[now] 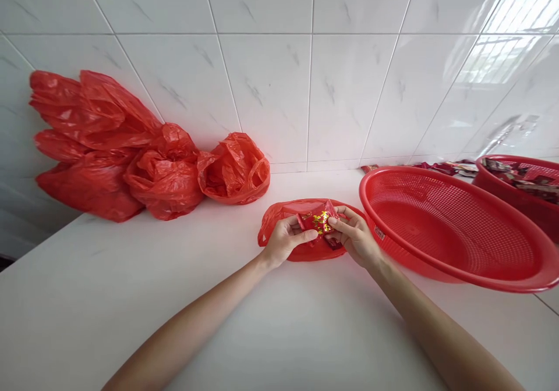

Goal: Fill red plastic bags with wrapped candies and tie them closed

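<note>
Between both hands is a small shiny red packet with yellow and gold print. My left hand pinches its left end, thumb along the lower edge. The fingers of my right hand are closed on its right end, thumb on the front. Below the packet an open red plastic bag lies spread on the white table. A dark red packet shows inside the bag, partly covered by my right hand. What the packet contains cannot be seen.
Several knotted red plastic bags stand along the wall at the left. A large red plastic basket is at the right, close to my right forearm. Behind it, another red basket holds wrapped packets. A white tiled wall bounds the table.
</note>
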Demonstrator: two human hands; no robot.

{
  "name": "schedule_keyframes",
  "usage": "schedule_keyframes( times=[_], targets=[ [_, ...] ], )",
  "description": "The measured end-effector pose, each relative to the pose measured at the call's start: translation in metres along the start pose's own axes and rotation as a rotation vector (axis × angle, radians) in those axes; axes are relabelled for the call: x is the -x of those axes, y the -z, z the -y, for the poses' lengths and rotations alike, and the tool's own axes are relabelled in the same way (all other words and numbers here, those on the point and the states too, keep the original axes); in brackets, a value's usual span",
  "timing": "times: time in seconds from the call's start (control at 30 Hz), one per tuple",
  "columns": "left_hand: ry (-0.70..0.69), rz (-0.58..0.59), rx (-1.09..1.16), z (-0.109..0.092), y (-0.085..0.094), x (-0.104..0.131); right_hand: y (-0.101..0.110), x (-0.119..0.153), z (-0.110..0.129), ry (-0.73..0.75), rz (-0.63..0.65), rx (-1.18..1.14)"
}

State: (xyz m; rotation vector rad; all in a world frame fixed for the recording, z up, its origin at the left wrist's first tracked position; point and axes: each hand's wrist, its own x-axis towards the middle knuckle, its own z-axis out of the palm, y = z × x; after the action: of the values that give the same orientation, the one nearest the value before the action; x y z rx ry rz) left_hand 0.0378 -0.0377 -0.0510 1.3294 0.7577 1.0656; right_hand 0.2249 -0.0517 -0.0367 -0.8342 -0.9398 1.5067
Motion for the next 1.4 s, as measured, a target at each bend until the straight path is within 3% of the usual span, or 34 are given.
schedule_keyframes(
  times=[0.2, 0.37, 0.6, 0.93, 1.4],
  targets=[
    [0.025, 0.002, -0.101, -0.002, -0.003, 0.002, 0.0, -0.001, -0.003, 0.098, -0.025, 0.05],
    [-0.014, 0.027, -0.143, -0.006, 0.0, 0.002, 0.001, 0.0, -0.002, 0.121, 0.026, 0.073],
    [-0.085, 0.068, -0.215, -0.015, 0.002, 0.002, 0.0, 0.002, 0.003, 0.089, 0.002, 0.074],
    [-0.071, 0.13, -0.259, -0.017, 0.003, 0.004, -0.004, 0.005, 0.005, 0.188, -0.031, 0.093],
    [-0.089, 0.116, -0.236, -0.016, 0.005, 0.003, -0.005, 0.007, 0.008, 0.135, -0.011, 0.053]
  ],
)
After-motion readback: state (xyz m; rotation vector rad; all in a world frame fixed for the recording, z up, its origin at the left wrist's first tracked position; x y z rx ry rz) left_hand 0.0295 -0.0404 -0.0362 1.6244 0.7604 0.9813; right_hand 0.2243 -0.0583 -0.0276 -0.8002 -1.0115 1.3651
